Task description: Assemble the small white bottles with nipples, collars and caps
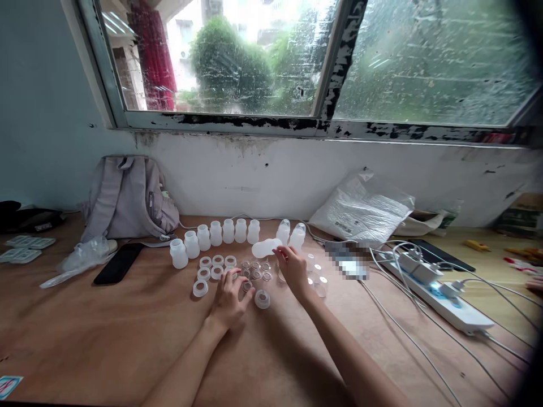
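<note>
My right hand (292,268) pinches the right end of a white translucent bottle body (263,249) that lies on its side. My left hand (229,300) reaches over several clear nipples (255,267), thumb and fingers apart around one of them; whether it touches it I cannot tell. Left of it are several translucent collar rings (204,274). A ring with a part seated in it (262,299) sits between my hands. Behind, bottle bodies (216,233) stand upright in a curved row. Two bottles with domed caps (283,230) stand upright beyond my right hand, which partly hides some clear caps (321,289).
At the left are a grey backpack (127,198), a plastic bag (87,254) and a black phone (119,264). On the right lie a silver mailing bag (362,206), a blurred-out object (348,260), and a power strip (449,308) with trailing white cables. Wall and window rise behind.
</note>
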The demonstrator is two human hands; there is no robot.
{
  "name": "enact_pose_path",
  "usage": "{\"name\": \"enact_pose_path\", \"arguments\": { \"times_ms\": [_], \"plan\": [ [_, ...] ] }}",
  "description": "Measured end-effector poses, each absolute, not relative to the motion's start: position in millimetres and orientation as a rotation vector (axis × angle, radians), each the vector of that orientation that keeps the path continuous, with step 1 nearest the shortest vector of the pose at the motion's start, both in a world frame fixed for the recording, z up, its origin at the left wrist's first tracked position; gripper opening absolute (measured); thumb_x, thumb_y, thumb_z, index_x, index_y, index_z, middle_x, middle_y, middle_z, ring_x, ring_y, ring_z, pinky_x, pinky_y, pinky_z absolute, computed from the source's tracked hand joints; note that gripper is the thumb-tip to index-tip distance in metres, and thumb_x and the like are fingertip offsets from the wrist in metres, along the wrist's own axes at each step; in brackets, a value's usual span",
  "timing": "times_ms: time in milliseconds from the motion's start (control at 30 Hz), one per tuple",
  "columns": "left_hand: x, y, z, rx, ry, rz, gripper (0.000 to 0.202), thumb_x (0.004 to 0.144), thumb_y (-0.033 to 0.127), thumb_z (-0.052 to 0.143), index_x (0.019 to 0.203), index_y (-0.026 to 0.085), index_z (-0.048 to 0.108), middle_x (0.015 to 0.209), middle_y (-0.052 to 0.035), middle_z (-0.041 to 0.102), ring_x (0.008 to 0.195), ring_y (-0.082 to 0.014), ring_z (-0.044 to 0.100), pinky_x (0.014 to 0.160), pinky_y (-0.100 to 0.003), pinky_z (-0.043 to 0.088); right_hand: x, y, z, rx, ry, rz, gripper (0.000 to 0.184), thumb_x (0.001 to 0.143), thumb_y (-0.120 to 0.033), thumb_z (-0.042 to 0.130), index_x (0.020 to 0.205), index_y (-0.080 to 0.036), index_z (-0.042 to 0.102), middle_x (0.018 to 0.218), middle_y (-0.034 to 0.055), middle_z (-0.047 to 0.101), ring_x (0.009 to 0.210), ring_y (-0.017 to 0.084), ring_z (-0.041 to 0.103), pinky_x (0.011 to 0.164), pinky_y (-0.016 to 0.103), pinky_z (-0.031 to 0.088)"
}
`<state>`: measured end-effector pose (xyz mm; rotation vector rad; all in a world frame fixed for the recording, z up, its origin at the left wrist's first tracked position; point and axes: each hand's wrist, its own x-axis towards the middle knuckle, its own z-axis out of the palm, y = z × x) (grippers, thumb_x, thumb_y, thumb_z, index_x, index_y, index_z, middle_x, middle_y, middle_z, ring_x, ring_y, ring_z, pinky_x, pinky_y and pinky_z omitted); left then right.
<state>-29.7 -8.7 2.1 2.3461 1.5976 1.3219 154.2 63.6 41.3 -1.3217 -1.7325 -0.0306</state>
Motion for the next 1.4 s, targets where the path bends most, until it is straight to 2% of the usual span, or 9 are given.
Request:
{"name": "enact_pose_path", "arguments": {
  "times_ms": [167,333,600,800,1000,1133,1300,1400],
  "plan": [
    [-22.1,-17.6,6.2,2.541,1.41,1.146,0.028,0.071,0.037,0.059,0.095,0.021,0.057,0.116,-0.0081,0.045,0.113,-0.0276,0.037,0.093,-0.044,0.034,144.9,101.8,62.6,-1.6,-2.017,-0.221,0.02,0.086,-0.027,0.042,0.085,-0.018,0.06,0.081,0.0059,0.059,0.062,0.014,0.056,0.052,0.023,0.034],
    [-15.0,-19.9,2.0,2.604,1.386,1.027,0.038,0.068,0.041,0.062,0.101,0.022,0.054,0.122,-0.0091,0.042,0.116,-0.0296,0.033,0.095,-0.047,0.031,130.5,136.9,74.5,-1.837,-2.148,-0.241,0.023,0.088,-0.025,0.037,0.094,-0.015,0.058,0.093,0.0108,0.058,0.075,0.017,0.058,0.06,0.025,0.036],
    [-11.2,-15.3,-3.1,2.563,1.431,1.037,0.031,0.069,0.037,0.061,0.095,0.021,0.055,0.12,-0.009,0.045,0.116,-0.0283,0.034,0.094,-0.046,0.031,125.8,165.9,79.9,-1.974,-2.206,-0.219,0.024,0.084,-0.012,0.039,0.096,-0.011,0.06,0.096,0.016,0.06,0.084,0.02,0.059,0.065,0.026,0.037],
    [-11.8,-14.7,-3.8,2.514,1.423,1.085,0.028,0.068,0.036,0.062,0.09,0.02,0.055,0.114,-0.0092,0.05,0.114,-0.0279,0.038,0.093,-0.046,0.031,130.4,172.7,79.9,-2.003,-2.223,-0.242,0.027,0.079,-0.004,0.039,0.092,-0.011,0.061,0.094,0.0141,0.062,0.086,0.019,0.06,0.063,0.024,0.036],
    [-13.9,-12.2,-2.0,2.427,1.372,1.263,0.026,0.068,0.03,0.059,0.091,0.02,0.053,0.094,-0.007,0.06,0.102,-0.0261,0.048,0.09,-0.045,0.033,128.5,171.4,77.7,-1.983,-2.232,-0.237,0.028,0.082,-0.007,0.037,0.097,-0.011,0.059,0.099,0.0157,0.061,0.087,0.019,0.059,0.065,0.025,0.035],
    [-16.3,-11.0,1.0,2.378,1.404,1.313,0.025,0.067,0.028,0.058,0.09,0.019,0.053,0.085,-0.0059,0.059,0.088,-0.0232,0.054,0.086,-0.043,0.036,127.3,170.0,79.0,-1.952,-2.212,-0.214,0.024,0.083,-0.01,0.038,0.092,-0.011,0.06,0.095,0.0152,0.062,0.085,0.02,0.06,0.063,0.026,0.035],
    [-19.9,-9.4,4.2,2.336,1.444,1.352,0.026,0.07,0.024,0.054,0.096,0.02,0.05,0.09,-0.0049,0.059,0.086,-0.0214,0.054,0.083,-0.041,0.038,126.5,158.8,88.3,-1.883,-2.14,-0.192,0.021,0.085,-0.019,0.04,0.097,-0.01,0.056,0.092,0.0148,0.062,0.082,0.02,0.06,0.062,0.026,0.035],
    [-22.0,-6.4,3.3,2.301,1.492,1.394,0.027,0.074,0.02,0.051,0.101,0.021,0.049,0.098,-0.0056,0.057,0.093,-0.0214,0.052,0.082,-0.039,0.04,122.5,129.3,85.5,-1.735,-2.111,-0.167,0.028,0.09,-0.029,0.03,0.1,-0.014,0.052,0.092,0.0102,0.062,0.079,0.018,0.059,0.062,0.025,0.036]
  ]
}}
